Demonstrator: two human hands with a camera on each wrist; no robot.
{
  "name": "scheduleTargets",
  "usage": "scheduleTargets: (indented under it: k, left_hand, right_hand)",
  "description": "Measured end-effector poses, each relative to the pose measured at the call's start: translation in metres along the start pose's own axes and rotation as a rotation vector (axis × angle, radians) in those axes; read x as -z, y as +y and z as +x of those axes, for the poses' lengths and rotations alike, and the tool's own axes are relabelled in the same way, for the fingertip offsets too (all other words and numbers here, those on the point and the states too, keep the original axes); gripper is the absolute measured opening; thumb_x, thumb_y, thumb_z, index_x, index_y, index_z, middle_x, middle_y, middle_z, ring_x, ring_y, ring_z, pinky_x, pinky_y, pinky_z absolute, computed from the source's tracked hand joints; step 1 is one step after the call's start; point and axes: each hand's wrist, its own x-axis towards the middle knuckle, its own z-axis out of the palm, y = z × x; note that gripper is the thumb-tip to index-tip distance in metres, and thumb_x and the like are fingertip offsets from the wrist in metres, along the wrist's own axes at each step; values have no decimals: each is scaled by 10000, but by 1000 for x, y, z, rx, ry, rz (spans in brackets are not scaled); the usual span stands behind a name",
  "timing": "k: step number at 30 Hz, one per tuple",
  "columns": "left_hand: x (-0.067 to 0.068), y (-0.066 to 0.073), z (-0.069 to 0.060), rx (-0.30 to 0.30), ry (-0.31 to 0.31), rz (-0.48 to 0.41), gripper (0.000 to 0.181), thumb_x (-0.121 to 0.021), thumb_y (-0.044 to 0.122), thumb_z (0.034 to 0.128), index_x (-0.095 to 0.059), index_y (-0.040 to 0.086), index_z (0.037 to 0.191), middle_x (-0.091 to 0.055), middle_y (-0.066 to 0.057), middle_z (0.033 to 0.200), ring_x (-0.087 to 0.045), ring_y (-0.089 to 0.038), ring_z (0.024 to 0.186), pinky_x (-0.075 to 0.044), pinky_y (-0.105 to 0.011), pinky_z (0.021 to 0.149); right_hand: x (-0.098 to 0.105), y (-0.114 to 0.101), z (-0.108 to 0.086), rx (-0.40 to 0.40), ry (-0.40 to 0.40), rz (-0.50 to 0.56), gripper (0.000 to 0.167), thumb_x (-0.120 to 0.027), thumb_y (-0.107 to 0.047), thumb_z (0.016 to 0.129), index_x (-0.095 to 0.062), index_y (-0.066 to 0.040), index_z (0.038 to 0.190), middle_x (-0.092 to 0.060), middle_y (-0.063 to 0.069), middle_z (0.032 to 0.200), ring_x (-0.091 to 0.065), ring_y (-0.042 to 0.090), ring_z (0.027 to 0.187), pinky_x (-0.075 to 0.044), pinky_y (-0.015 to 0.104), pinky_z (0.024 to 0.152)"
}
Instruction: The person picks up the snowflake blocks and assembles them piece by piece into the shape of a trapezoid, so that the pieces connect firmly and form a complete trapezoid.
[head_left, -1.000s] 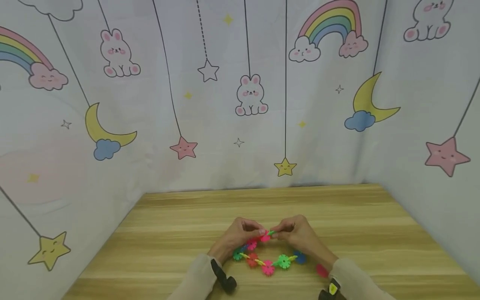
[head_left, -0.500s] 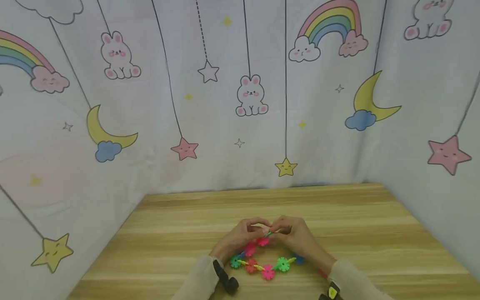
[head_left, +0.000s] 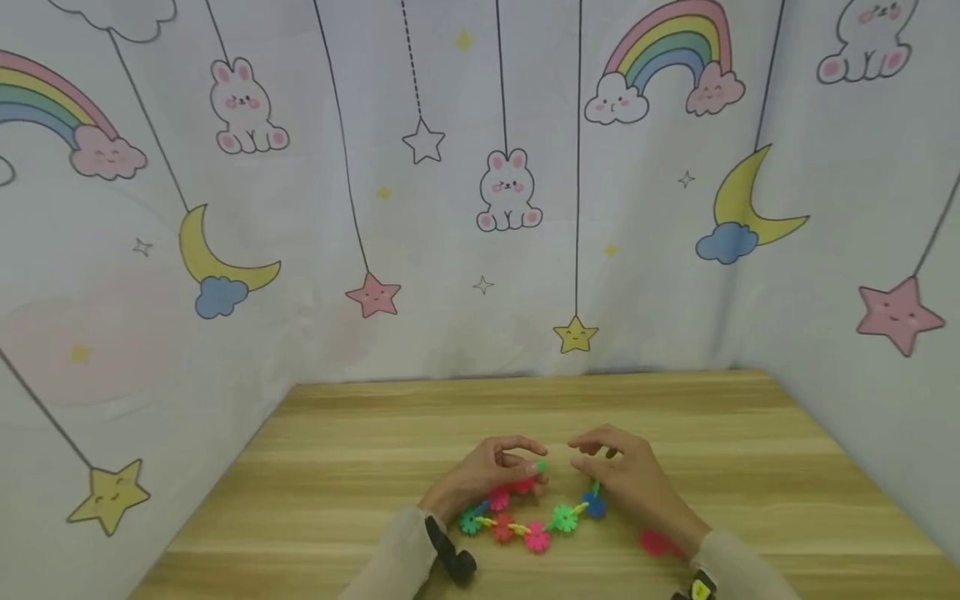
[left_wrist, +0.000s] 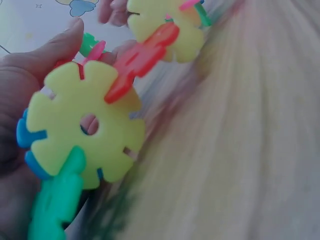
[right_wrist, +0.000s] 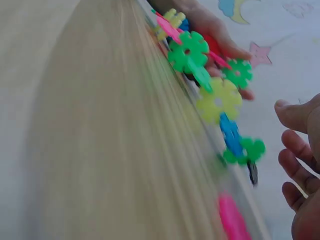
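Observation:
A chain of flower-shaped plastic snowflake discs [head_left: 537, 537] in several colours lies in an open curve on the wooden table. My left hand [head_left: 487, 468] pinches one end of it, where a green disc [head_left: 541, 467] sticks out past the thumb. In the left wrist view a yellow disc [left_wrist: 60, 112] with red, blue and green ones slotted in hangs before the palm. My right hand [head_left: 630, 468] holds nothing; its fingers are loosely bent, apart from the left hand. Close by it is the chain's other end, with a blue disc [head_left: 593, 504] and a green one.
A loose pink disc [head_left: 654, 543] lies on the table [head_left: 375, 425] under the right forearm. Behind the table hangs a white cloth [head_left: 442, 250] printed with stars, moons and rabbits. Straps with small black devices [head_left: 453, 560] sit on both wrists.
My right hand has let go of the green end disc and drawn back to the right. The left hand keeps its hold on that end of the chain.

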Motion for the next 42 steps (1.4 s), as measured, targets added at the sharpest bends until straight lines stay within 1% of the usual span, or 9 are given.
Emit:
scheduleTargets:
  k: [4,9,16,21,26,29,34,38,42]
  left_hand:
    - [2,1,-2,-1,-11,17,432,-681,223,1074,-621,64,1471,-829,-117,1165,-797,-139,1079,-587,-270,1011]
    - [3,1,-2,6,1,55,421,-668,242,1075,-642,74,1460,-842,-38,1124,-776,-102,1074,-564,-250,1012]
    - [3,-2,-1,-16,-23,34,413,-640,218,1085,-639,39,1458,-833,10,1124,-760,-80,1053,-578,-246,980]
    - [4,-3,-2,-25,-57,-10,439,-607,207,1098,-588,11,1491,-842,9,1055,-786,-101,1031,-587,-257,982]
    - [2,-1,-3,-22,-54,0,441,-620,204,1095,-588,7,1488,-840,36,1032,-781,-90,1029,-590,-251,970]
    - [2,-3,-4,-15,-45,-8,424,-637,200,1088,-612,13,1468,-838,41,1022,-782,-90,1027,-593,-249,968]
    - [3,-7,-5,13,-19,23,401,-637,246,1089,-654,83,1455,-841,1,1038,-768,-112,1087,-549,-242,1033]
    - [5,-7,-5,31,23,84,403,-645,281,1082,-677,103,1443,-813,-63,1217,-734,-117,1161,-531,-255,1065]
    - [5,-6,-1,33,30,116,410,-645,284,1080,-678,96,1442,-739,-101,1390,-691,-105,1211,-526,-256,1067]
  right_hand:
    - [22,15,-15,-53,7,-26,181,-797,-288,987,-807,-233,1160,-773,-144,1033,-660,6,962,-531,254,839]
    - [46,29,-35,-51,-20,-22,191,-787,-249,992,-798,-210,1179,-792,-75,1060,-665,-1,973,-554,238,815]
    - [72,37,-54,176,-189,18,386,-852,-90,877,-716,-125,1237,-778,14,1153,-692,35,1107,-493,154,1000]
    - [76,35,-63,242,-345,63,386,-874,-168,899,-644,-152,1209,-696,-32,1155,-649,36,1174,-471,135,1055]
    - [69,36,-62,314,-330,15,335,-856,-179,919,-642,-181,1177,-695,-70,1093,-669,85,1083,-498,181,1022]
    - [67,39,-60,256,-327,46,324,-841,-187,920,-642,-171,1176,-703,-36,1089,-674,64,1047,-527,202,967]
    - [64,39,-56,29,-282,158,287,-793,-158,958,-638,-88,1189,-731,76,1086,-702,35,966,-580,236,834]
    - [57,35,-49,-112,-182,232,264,-792,-164,972,-664,-45,1170,-769,105,1074,-734,66,938,-606,260,808]
    - [47,29,-40,-189,-90,248,269,-819,-201,964,-705,-58,1162,-797,80,1009,-753,86,862,-612,283,725]
